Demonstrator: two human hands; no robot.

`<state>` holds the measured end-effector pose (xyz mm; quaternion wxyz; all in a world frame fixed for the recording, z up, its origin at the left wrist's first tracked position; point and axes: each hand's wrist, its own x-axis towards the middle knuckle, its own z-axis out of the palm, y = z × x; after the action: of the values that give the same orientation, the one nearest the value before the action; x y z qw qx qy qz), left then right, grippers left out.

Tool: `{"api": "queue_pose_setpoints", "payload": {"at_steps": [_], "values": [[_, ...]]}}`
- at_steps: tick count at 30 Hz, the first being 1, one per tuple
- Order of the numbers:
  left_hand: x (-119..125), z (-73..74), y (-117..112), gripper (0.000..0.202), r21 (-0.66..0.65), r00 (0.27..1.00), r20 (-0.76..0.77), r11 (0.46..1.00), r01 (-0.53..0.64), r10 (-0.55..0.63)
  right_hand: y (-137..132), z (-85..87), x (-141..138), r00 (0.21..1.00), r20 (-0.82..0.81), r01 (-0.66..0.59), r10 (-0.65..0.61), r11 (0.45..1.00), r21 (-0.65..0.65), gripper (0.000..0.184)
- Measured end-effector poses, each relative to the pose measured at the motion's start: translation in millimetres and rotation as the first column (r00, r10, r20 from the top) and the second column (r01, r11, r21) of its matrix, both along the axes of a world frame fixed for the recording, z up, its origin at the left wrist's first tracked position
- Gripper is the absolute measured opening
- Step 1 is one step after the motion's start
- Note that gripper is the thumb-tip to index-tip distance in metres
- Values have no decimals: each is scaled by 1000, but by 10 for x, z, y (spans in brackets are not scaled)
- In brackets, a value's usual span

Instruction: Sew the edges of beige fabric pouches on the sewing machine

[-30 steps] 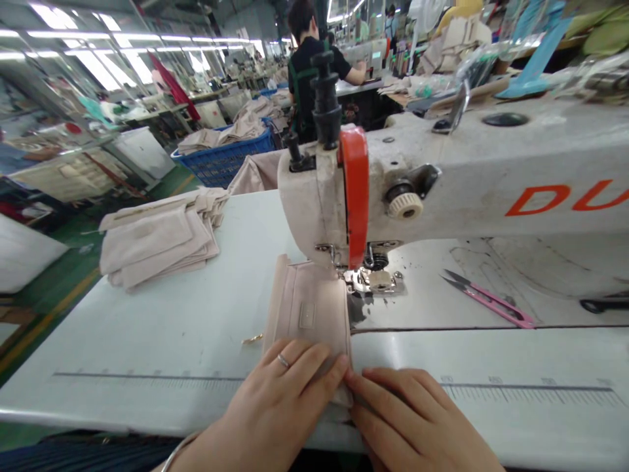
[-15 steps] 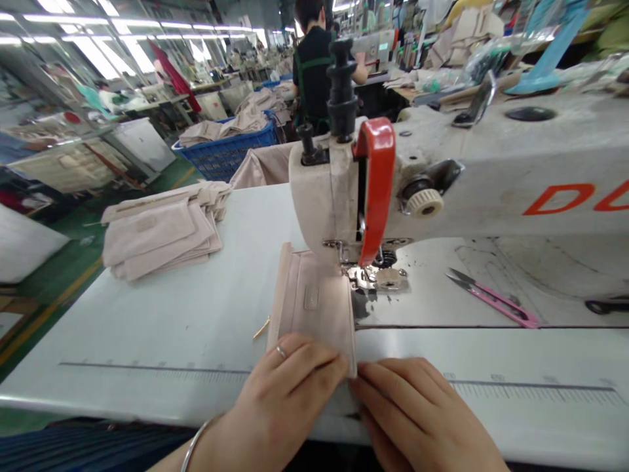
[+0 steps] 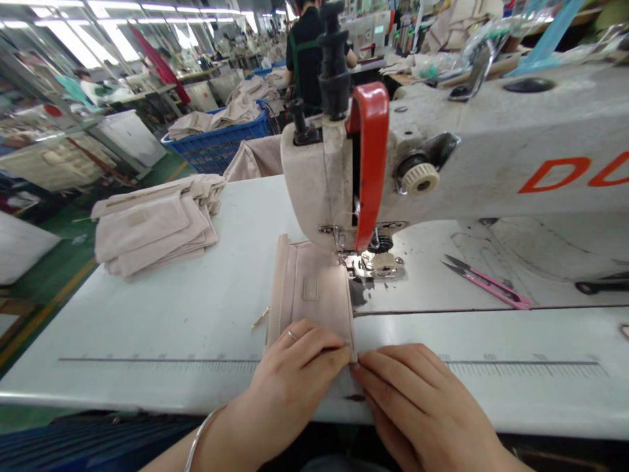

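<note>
A flat beige fabric pouch (image 3: pixel 324 308) lies on the sewing table, its right edge under the presser foot (image 3: pixel 366 265) of a sewing machine (image 3: pixel 319 177). On the pouch is a small rectangular patch (image 3: pixel 310 287), and a gold zipper pull (image 3: pixel 260 318) sticks out at its left side. My left hand (image 3: pixel 304 387) presses on the near end of the pouch, thumb and fingers closed at its near right corner. Fingers together, my right hand (image 3: pixel 417 393) pinches at that same corner; its fingertips partly hide the edge.
Stacked beige fabric pieces (image 3: pixel 152 226) lie on the table's left. Pink-handled thread snips (image 3: pixel 491 285) rest right of the needle area. A printed ruler (image 3: pixel 196 362) runs along the front. Beyond are a blue crate (image 3: pixel 216 147) of fabric and a person (image 3: pixel 307 59) in dark clothes.
The whole view has shifted slightly, so the machine and table sit higher in the picture. Both hands stay at the pouch's near corner, with little visible movement relative to the machine.
</note>
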<state>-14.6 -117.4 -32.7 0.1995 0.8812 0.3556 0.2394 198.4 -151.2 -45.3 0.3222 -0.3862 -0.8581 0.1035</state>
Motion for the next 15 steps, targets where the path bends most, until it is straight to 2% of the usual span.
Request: {"api": "queue_pose_setpoints", "payload": {"at_steps": [7,11,15], "values": [[44,88,45,22,-66,999,-4,997,35,-35,-31,-6,57,994,-106,-14,8,998,-62,29],[5,74,48,23,-47,998,-7,997,66,-66,-13,-43,66,999,-39,-12,11,1000,-12,35],[-41,53,76,23,36,988,-58,989,143,-141,37,-71,60,996,72,-51,46,996,72,36]]}}
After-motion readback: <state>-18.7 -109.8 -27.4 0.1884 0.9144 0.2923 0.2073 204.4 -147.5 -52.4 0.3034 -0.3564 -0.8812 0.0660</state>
